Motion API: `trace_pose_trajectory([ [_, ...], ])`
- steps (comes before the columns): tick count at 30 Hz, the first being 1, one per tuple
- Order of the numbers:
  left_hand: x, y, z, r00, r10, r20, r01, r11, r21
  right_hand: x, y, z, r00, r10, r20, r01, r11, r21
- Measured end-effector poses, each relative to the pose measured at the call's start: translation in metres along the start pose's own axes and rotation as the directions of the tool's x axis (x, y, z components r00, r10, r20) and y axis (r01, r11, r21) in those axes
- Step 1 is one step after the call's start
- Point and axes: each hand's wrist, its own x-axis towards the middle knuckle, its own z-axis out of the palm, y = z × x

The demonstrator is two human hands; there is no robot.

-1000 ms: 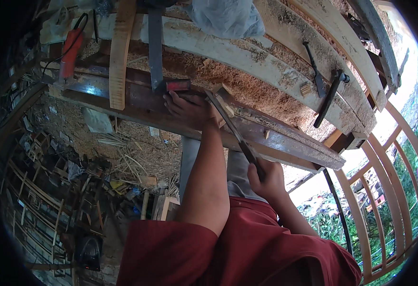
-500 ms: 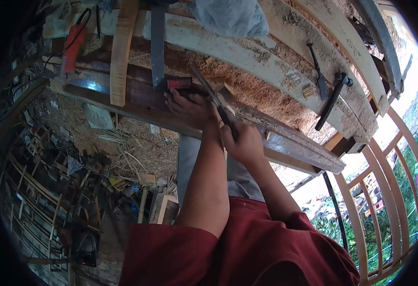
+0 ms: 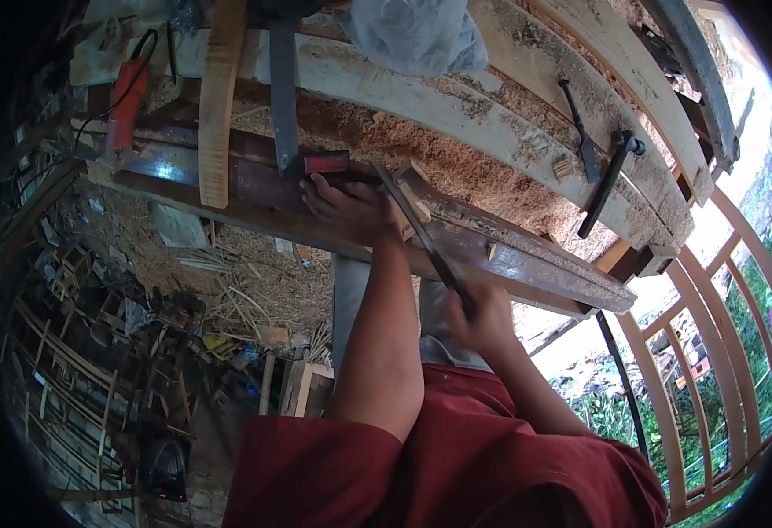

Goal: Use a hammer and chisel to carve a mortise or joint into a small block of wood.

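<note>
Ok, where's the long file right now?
In the head view the long file runs diagonally across the dark wooden beam, gripped by the right hand, just right of the left hand.

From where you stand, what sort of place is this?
Most likely an open-air woodworking shop. Sawdust covers the workbench, a red power tool lies on it, and the right hand works a long hand tool on a dark plank.

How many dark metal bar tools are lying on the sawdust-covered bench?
2: a slim bar and a longer hammer-like bar beside it, both at the bench's right end. Sawdust may hide others.
</note>
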Motion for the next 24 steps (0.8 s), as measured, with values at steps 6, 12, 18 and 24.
trace_pose_trajectory([
  [6, -0.007, 0.004, 0.005, 1.0, -0.005, 0.022, 0.006, 1.0, -0.022, 0.018, 0.012, 0.02, 0.982, -0.131, -0.137, 0.125, 0.991, -0.051],
  [12, -0.018, 0.013, 0.011, 0.999, -0.022, 0.036, 0.023, 0.999, -0.039, 0.085, 0.008, 0.03, 0.989, -0.075, -0.131, 0.061, 0.992, -0.109],
  [18, 0.0, -0.005, -0.002, 1.0, -0.003, -0.013, 0.003, 1.0, -0.029, -0.011, 0.007, 0.004, 0.988, -0.115, -0.107, 0.117, 0.993, 0.018],
  [24, -0.013, 0.001, 0.009, 1.0, 0.021, 0.02, -0.02, 0.999, -0.037, 0.063, 0.026, 0.041, 0.981, -0.08, -0.176, 0.065, 0.994, -0.088],
])
